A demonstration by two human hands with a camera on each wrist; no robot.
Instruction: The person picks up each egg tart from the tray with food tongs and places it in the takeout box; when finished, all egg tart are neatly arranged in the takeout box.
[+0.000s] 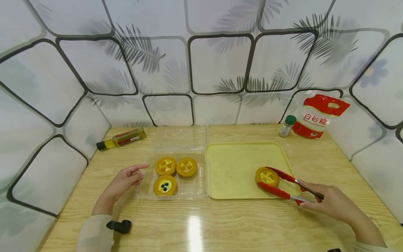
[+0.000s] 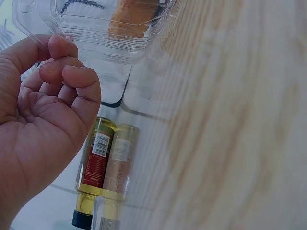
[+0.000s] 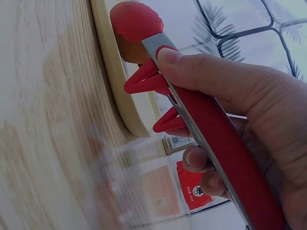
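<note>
My right hand grips a pair of red-tipped metal tongs. The tong heads stand on either side of an egg tart with a yellow patterned top, over the right part of a pale yellow tray. In the right wrist view a red tong head hides most of the tart. To the left is a clear plastic container holding two similar tarts and one tart with blue berries. My left hand pinches the container's left rim, thumb and fingertips together there.
An oil bottle lies on its side at the back left. At the back right stand a small green-capped jar and a red and white sugar bag. The container's clear lid lies folded back toward the patterned wall.
</note>
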